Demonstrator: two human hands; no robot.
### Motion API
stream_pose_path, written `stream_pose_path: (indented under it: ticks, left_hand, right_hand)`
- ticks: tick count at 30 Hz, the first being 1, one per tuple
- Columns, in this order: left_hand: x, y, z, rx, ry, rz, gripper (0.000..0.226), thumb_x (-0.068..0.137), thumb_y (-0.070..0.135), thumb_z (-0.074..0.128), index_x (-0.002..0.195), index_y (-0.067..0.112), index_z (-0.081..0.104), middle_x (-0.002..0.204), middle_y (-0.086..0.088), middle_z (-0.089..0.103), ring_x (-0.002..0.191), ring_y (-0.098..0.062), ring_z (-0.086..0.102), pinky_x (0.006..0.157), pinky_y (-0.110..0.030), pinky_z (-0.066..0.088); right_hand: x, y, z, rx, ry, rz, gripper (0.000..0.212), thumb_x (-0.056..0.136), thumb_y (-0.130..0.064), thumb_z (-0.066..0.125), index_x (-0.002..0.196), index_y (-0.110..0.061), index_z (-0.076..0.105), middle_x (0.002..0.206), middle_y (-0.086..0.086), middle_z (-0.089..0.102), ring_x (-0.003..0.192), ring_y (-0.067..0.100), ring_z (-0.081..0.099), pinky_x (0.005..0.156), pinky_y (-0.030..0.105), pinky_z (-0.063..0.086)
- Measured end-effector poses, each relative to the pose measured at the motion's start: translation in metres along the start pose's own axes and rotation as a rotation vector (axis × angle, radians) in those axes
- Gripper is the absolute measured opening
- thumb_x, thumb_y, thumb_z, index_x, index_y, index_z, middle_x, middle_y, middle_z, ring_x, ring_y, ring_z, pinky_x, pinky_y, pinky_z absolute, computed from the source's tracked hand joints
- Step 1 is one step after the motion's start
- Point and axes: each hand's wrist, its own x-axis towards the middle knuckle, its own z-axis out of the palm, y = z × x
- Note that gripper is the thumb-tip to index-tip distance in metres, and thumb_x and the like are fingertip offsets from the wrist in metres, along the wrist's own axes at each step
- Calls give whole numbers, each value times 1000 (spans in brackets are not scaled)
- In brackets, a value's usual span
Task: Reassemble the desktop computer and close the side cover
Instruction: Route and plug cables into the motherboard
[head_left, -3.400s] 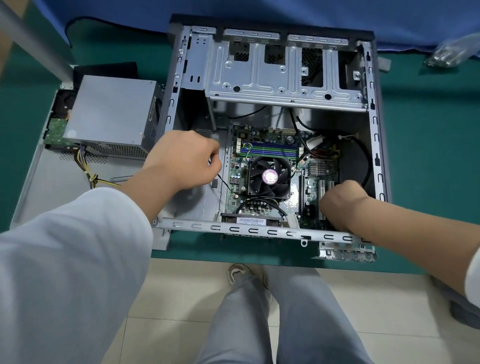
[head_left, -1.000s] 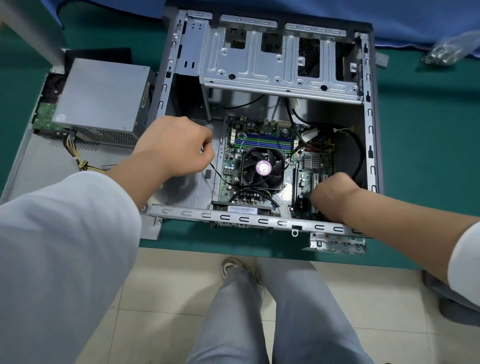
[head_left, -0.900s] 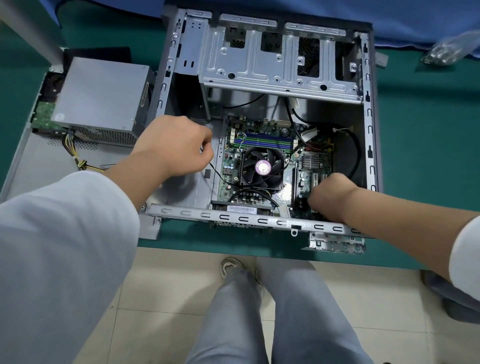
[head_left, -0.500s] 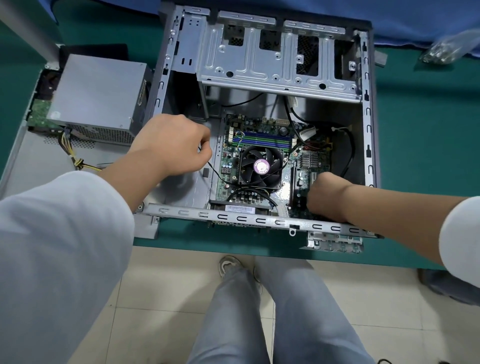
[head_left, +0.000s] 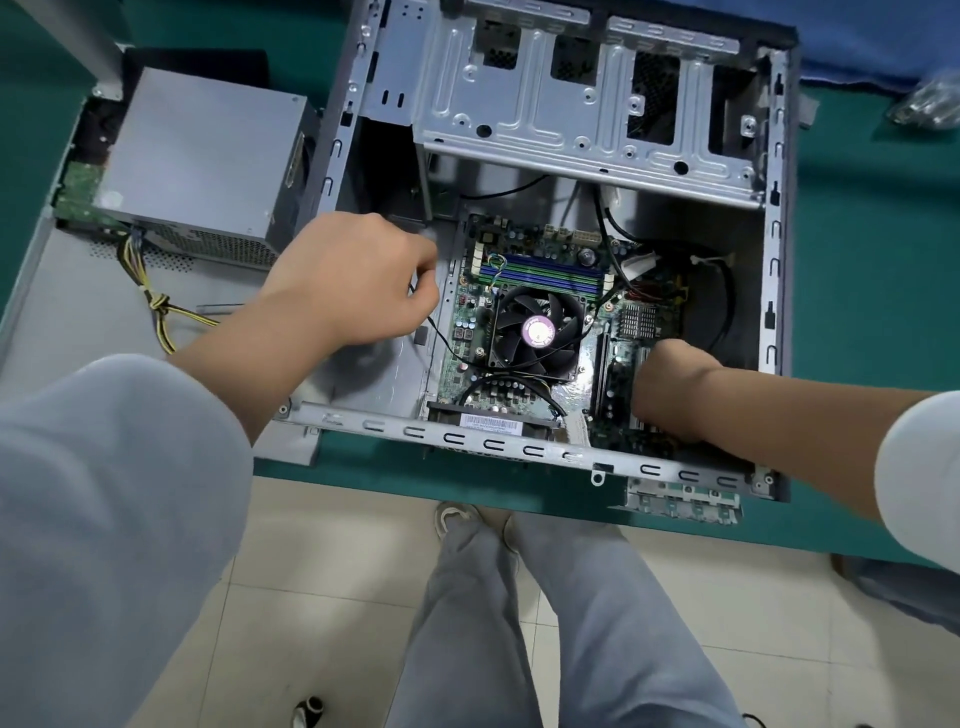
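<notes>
Head view: the open case (head_left: 566, 104) lies on the green table (head_left: 872, 291), both hands inside it. The left hand (head_left: 348, 280) is curled, pinching a thin black wire (head_left: 441, 338) just left of the motherboard (head_left: 524, 270). The right hand (head_left: 670, 389) is curled down over the board's near right corner; whether it holds anything cannot be told. The fan (head_left: 537, 332) sits between the hands. The power supply (head_left: 202, 161) rests on the side cover (head_left: 62, 312), left of the left hand.
</notes>
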Motion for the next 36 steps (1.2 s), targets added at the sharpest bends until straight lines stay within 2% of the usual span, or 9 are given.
stream_pose_path:
  ticks: [3,8,12,18,21,24,27,30,36]
  left_hand:
    - [0,0,0,-3,31,7,18,82,26,51,71,17,62,54,-5,57,49,-28,43,49,-26,28]
    - [0,-1,2,-4,41,18,18,82,26,51,70,18,62,54,-4,59,51,-32,53,50,-26,30]
    - [-1,-1,0,-15,39,2,19,82,27,49,72,18,62,56,-4,60,51,-30,50,50,-26,32]
    - [0,-1,0,-2,-5,-2,22,83,30,47,77,18,64,61,-4,62,57,-31,56,53,-27,39]
    - [0,-2,1,18,-15,-4,21,83,30,46,78,19,64,64,-3,64,60,-31,57,53,-28,38]
    - [1,0,0,30,-28,-4,21,83,31,46,79,20,63,65,-3,65,60,-31,57,54,-28,38]
    - [1,0,-1,44,-34,-17,21,83,32,46,78,20,63,63,-3,63,57,-29,52,53,-27,35]
    - [1,0,-1,54,-52,-19,21,84,32,47,79,21,63,63,-3,63,59,-30,56,53,-27,35]
    - [1,1,-2,63,-72,-36,22,84,33,45,79,20,62,65,-2,64,61,-29,58,56,-28,44]
  right_hand:
    - [3,-2,2,-40,31,-20,24,95,-13,48,114,-18,62,113,-2,63,103,21,61,64,29,39]
    - [4,2,2,-6,47,-15,25,95,-13,48,114,-19,63,112,-2,64,101,20,62,67,28,44]
    - [1,5,0,179,-14,106,24,96,-20,52,118,-17,60,118,0,61,106,22,60,68,31,45]
    - [1,-1,-1,259,-31,219,29,96,-8,48,123,-11,55,123,2,58,108,25,59,65,33,42]
    - [0,-1,-4,319,-66,234,31,96,-8,49,127,-9,53,126,4,56,111,26,58,69,34,43]
    - [-2,-3,-5,404,-88,230,36,95,-11,53,131,-8,49,134,8,51,117,28,55,82,38,49]
    - [-5,-1,-5,492,-62,220,36,95,-6,51,131,-8,50,135,8,51,119,28,54,89,39,51]
    - [-5,-3,-3,555,-22,192,35,95,-3,49,129,-6,50,130,8,54,115,27,56,89,38,52]
    - [-2,-15,-5,490,62,157,34,96,1,44,127,-8,53,128,5,55,113,24,57,85,33,50]
